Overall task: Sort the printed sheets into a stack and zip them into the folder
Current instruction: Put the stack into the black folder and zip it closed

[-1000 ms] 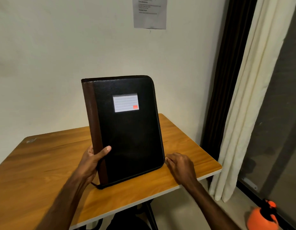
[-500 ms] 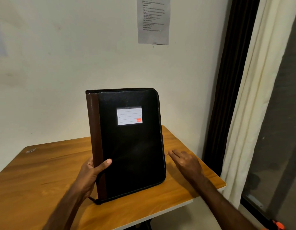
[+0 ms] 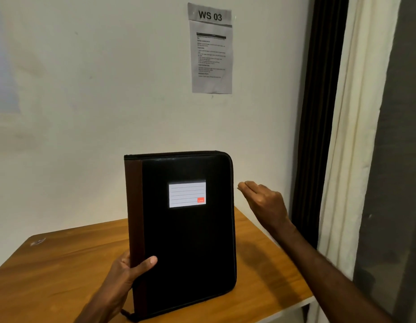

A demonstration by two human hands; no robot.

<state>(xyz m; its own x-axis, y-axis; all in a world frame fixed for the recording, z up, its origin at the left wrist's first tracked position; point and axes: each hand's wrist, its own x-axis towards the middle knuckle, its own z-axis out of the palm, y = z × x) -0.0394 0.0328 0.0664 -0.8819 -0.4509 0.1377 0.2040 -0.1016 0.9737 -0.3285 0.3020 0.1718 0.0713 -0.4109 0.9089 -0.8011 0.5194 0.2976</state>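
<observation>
My left hand (image 3: 123,273) grips the brown spine of the black zip folder (image 3: 186,241), standing upright on the tabletop (image 3: 50,271). My right hand (image 3: 265,203) floats beside it, fingers (image 3: 246,186) loose, holding nothing. It looks zipped; I see no sheets. The right edge is close, with more room left.

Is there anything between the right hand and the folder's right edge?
Nothing visible. The right hand hangs in the air beside the upright folder, with only bare wall behind the gap. The left hand grips the spine.
</observation>
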